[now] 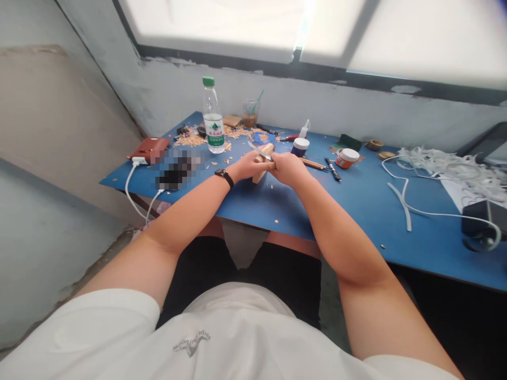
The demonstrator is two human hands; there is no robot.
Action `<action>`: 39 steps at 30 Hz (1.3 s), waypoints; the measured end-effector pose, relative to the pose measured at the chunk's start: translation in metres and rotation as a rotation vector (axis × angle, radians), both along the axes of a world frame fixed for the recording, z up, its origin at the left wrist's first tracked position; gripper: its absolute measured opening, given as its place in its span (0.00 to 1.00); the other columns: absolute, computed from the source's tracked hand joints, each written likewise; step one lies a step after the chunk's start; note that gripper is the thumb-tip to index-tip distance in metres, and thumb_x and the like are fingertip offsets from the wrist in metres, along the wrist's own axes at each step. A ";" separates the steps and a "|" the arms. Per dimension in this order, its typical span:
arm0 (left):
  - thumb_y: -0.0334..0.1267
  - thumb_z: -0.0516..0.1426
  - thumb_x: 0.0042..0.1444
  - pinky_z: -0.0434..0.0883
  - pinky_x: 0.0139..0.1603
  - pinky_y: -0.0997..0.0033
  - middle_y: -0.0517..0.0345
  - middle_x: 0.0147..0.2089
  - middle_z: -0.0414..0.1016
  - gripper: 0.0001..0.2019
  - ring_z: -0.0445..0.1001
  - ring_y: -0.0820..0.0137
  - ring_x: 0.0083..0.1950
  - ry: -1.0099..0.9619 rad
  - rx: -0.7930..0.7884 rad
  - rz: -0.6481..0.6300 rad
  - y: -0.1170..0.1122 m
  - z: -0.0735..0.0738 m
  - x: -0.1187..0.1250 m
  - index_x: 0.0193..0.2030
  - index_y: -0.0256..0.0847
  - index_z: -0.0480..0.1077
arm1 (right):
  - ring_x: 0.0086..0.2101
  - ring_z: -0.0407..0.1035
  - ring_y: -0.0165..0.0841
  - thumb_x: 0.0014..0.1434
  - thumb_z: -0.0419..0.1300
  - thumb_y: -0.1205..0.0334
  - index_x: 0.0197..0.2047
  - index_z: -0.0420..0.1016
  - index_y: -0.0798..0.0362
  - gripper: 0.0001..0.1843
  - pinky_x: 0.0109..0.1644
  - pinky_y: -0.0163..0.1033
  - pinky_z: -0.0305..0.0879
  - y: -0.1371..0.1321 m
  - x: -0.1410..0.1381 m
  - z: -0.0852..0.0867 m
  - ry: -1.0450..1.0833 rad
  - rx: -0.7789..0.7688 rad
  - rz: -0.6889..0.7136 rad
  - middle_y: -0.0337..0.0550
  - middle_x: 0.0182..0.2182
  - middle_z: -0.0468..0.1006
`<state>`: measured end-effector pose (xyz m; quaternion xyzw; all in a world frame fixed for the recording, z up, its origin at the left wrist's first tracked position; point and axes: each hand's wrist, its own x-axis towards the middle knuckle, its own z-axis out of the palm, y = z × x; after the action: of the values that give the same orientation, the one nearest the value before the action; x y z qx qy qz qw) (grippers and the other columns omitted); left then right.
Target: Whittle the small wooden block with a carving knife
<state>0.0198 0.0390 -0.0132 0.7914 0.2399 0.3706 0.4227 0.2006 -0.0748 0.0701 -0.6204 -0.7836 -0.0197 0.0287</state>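
Over the blue table, a pale block of wood (259,177) is gripped by my left hand (249,167), which wears a dark watch at the wrist. My right hand (289,169) is closed around a knife (259,151); its handle is hidden in the fist. The narrow metal blade points up and to the left across the top of the block. Both hands are close together, the left thumb near the blade. My fingers cover much of the wood, so its full shape does not show.
The blue table (348,211) carries wood shavings (192,138), a water bottle (214,124), a drink cup (251,113), a blue jar (300,147), an orange jar (347,158) and a marker (333,170). White cables and a brown leather case (149,150) lie towards the sides.
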 end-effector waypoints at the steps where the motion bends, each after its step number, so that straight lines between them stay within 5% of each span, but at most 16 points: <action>1: 0.70 0.81 0.58 0.83 0.61 0.56 0.55 0.43 0.85 0.32 0.83 0.58 0.50 0.020 0.006 0.002 -0.002 0.001 0.000 0.44 0.41 0.83 | 0.61 0.90 0.60 0.89 0.64 0.58 0.70 0.92 0.61 0.20 0.57 0.46 0.73 0.001 0.001 0.000 -0.004 -0.001 0.001 0.72 0.64 0.95; 6: 0.70 0.80 0.62 0.85 0.62 0.55 0.55 0.36 0.83 0.32 0.85 0.56 0.51 0.036 -0.013 0.024 -0.011 0.007 0.000 0.38 0.42 0.80 | 0.61 0.89 0.59 0.90 0.61 0.58 0.69 0.91 0.63 0.22 0.54 0.46 0.71 -0.002 -0.003 0.002 -0.009 -0.028 -0.060 0.76 0.65 0.94; 13: 0.63 0.84 0.59 0.87 0.71 0.50 0.47 0.46 0.89 0.29 0.90 0.46 0.64 -0.017 -0.074 -0.005 -0.006 0.008 0.003 0.45 0.40 0.84 | 0.67 0.88 0.65 0.91 0.58 0.58 0.73 0.89 0.67 0.25 0.60 0.48 0.77 -0.007 -0.011 0.002 0.031 -0.025 -0.162 0.83 0.68 0.91; 18: 0.66 0.86 0.51 0.85 0.80 0.45 0.39 0.65 0.93 0.45 0.88 0.41 0.74 -0.049 -0.128 -0.011 -0.001 0.002 -0.004 0.67 0.38 0.87 | 0.65 0.89 0.62 0.91 0.61 0.56 0.73 0.90 0.64 0.24 0.59 0.47 0.77 -0.002 -0.012 -0.003 0.034 -0.005 -0.128 0.79 0.66 0.93; 22: 0.62 0.89 0.46 0.82 0.86 0.38 0.36 0.80 0.88 0.67 0.86 0.36 0.82 -0.028 -0.199 -0.059 0.005 0.000 -0.019 0.91 0.45 0.75 | 0.57 0.90 0.57 0.89 0.66 0.51 0.70 0.91 0.59 0.23 0.55 0.46 0.73 0.009 0.002 -0.012 0.091 0.010 -0.007 0.69 0.60 0.96; 26: 0.52 0.89 0.44 0.83 0.85 0.34 0.40 0.81 0.88 0.76 0.89 0.39 0.79 0.042 -0.216 -0.148 0.015 -0.002 -0.030 0.99 0.56 0.64 | 0.43 0.83 0.47 0.87 0.69 0.44 0.59 0.91 0.54 0.20 0.48 0.44 0.66 0.018 0.026 -0.022 0.282 0.037 0.100 0.55 0.47 0.94; 30: 0.50 0.89 0.45 0.85 0.82 0.36 0.41 0.76 0.91 0.72 0.91 0.40 0.76 0.058 -0.174 -0.186 0.022 0.000 -0.035 0.97 0.52 0.68 | 0.39 0.76 0.41 0.85 0.71 0.43 0.52 0.89 0.51 0.19 0.47 0.44 0.63 0.020 0.037 -0.029 0.399 0.072 0.150 0.48 0.40 0.90; 34: 0.52 0.89 0.43 0.86 0.79 0.40 0.37 0.69 0.94 0.60 0.92 0.39 0.74 0.037 -0.149 -0.149 0.015 0.012 -0.036 0.83 0.41 0.81 | 0.40 0.74 0.41 0.84 0.70 0.48 0.51 0.87 0.49 0.14 0.49 0.44 0.63 0.018 0.035 -0.028 0.434 0.100 0.161 0.45 0.39 0.87; 39: 0.57 0.90 0.43 0.87 0.76 0.42 0.42 0.59 0.95 0.49 0.94 0.43 0.68 0.010 -0.168 -0.161 0.005 0.023 -0.036 0.71 0.42 0.86 | 0.37 0.68 0.39 0.83 0.70 0.51 0.45 0.82 0.48 0.14 0.49 0.45 0.63 0.012 0.035 -0.025 0.470 0.107 0.169 0.40 0.34 0.78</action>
<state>-0.0166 0.0444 0.0101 0.7716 0.2078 0.3102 0.5149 0.2353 -0.0627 0.0453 -0.5379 -0.8023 0.0860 0.2442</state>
